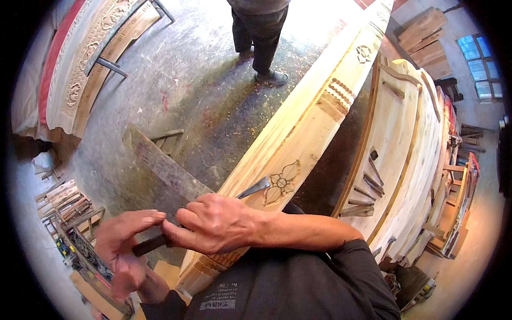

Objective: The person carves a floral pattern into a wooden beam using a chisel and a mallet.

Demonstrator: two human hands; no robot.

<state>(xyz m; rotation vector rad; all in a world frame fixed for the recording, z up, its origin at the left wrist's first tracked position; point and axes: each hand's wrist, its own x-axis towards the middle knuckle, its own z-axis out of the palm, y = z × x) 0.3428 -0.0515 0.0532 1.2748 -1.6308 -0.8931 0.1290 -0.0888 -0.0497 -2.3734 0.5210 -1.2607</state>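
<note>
My right hand (213,224) is closed round a chisel (256,186). The flat metal blade points up and right, its wide end at a carved flower (282,182) on a long pale wooden beam (298,144). Out of the other side of the fist sticks a dark handle end. Beside that end is my left hand (125,245), open and cupped, thumb apart from the fingers and somewhat blurred; whether its palm touches the handle I cannot tell. Further up the beam are a ridged carved band (341,92) and another carved flower (364,53).
Curved pale boards (394,138) at the right carry several loose chisels (372,184). A worn plank (165,165) stands left of the beam. Carved panels (80,80) lean on a metal frame at far left. Another person (261,37) stands ahead on the shaving-strewn floor.
</note>
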